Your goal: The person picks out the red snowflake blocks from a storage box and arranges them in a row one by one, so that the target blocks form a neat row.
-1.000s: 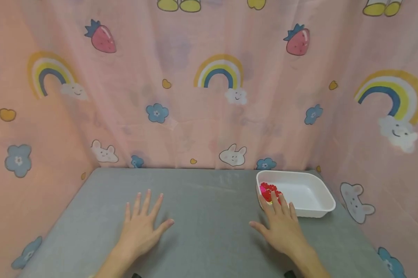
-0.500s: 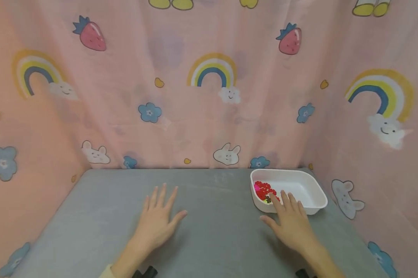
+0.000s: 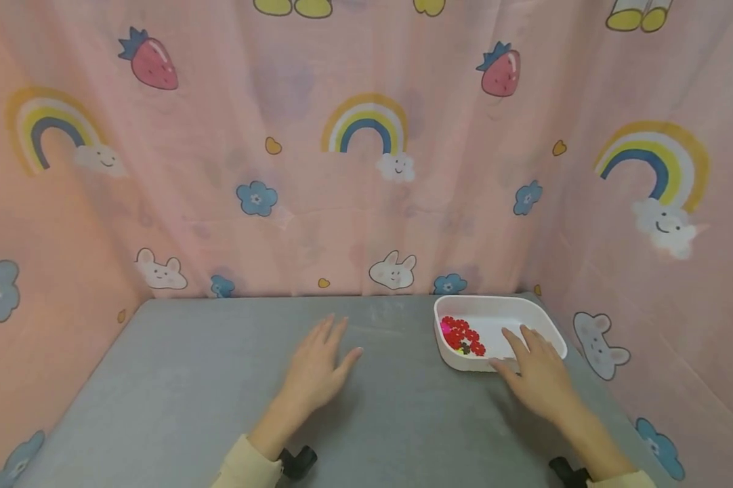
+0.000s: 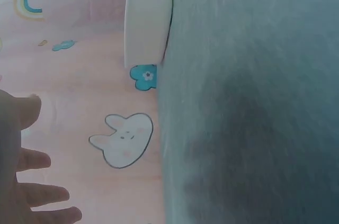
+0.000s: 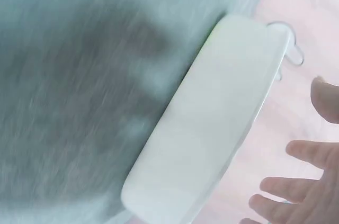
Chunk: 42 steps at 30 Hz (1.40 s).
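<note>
A white plastic tub stands at the back right of the grey table. Inside its left end lies a cluster of small red flower-shaped pieces, with bits of pink, yellow and dark among them. My right hand is over the tub's near right side, fingers spread and holding nothing; in the right wrist view its fingers show beside the tub wall. Left of the tub, my left hand hovers above the table with fingers extended and nothing in them. The left wrist view shows its fingers spread.
The grey table reaches back to a pink curtain printed with rainbows, strawberries and flowers, which also hangs along both sides. A dark wrist mount sits on the left wrist, another on the right.
Both hands have moved rightward, the right one off the red pieces toward the tub's right side. The head view has shifted slightly right. The tub and its pieces look unmoved on the table.
</note>
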Available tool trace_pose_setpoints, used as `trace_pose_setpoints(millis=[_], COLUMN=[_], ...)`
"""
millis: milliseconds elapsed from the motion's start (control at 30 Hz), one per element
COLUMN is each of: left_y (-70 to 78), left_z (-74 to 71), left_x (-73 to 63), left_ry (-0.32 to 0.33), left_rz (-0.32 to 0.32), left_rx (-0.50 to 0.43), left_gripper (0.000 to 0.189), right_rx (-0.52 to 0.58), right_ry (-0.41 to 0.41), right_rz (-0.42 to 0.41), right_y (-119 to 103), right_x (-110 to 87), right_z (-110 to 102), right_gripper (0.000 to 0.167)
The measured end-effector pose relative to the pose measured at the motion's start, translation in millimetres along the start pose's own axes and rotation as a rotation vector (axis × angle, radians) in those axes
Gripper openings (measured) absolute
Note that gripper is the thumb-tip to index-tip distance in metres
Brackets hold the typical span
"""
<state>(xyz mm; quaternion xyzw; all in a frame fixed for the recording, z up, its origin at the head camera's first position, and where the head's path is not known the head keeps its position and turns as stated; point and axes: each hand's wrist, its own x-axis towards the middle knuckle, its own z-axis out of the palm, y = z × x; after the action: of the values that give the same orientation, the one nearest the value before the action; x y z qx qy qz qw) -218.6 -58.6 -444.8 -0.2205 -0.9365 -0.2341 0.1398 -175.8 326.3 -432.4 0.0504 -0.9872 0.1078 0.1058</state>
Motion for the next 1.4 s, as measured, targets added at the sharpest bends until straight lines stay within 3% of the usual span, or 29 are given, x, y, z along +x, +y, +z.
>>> trace_pose_setpoints(millis=[367,600,867,1167,1400], left_y=[33.2,48.6,65.2,87.1,92.2], left_z=[41.0,65.7,103.8,125.1,138.7], left_x=[42.6,65.2,86.2,92.7,94.4], left_ry=[-0.071,-0.15,-0.162,-0.192,-0.202], left_rz=[0.045,-0.034,-0.126,-0.239,-0.275], left_rx=[-0.187,-0.407,-0.61,-0.77,-0.811], left_gripper=[0.062,0.061,0.06,0.059,0.06], right_rx=[0.097,0.152,0.255,0.475,0.737], right_ry=[0.03,0.117,0.112,0.081,0.063], right_rz=[0.062,0.022,0.107,0.295,0.33], right_y=[44.2,72.1,106.4,122.2,125.7], right_x=[9.4,15.6,22.2,13.1,7.5], right_z=[-8.2,-5.0,4.0,14.1,21.1], right_gripper=[0.067,0.058,0.055,0.058,0.056])
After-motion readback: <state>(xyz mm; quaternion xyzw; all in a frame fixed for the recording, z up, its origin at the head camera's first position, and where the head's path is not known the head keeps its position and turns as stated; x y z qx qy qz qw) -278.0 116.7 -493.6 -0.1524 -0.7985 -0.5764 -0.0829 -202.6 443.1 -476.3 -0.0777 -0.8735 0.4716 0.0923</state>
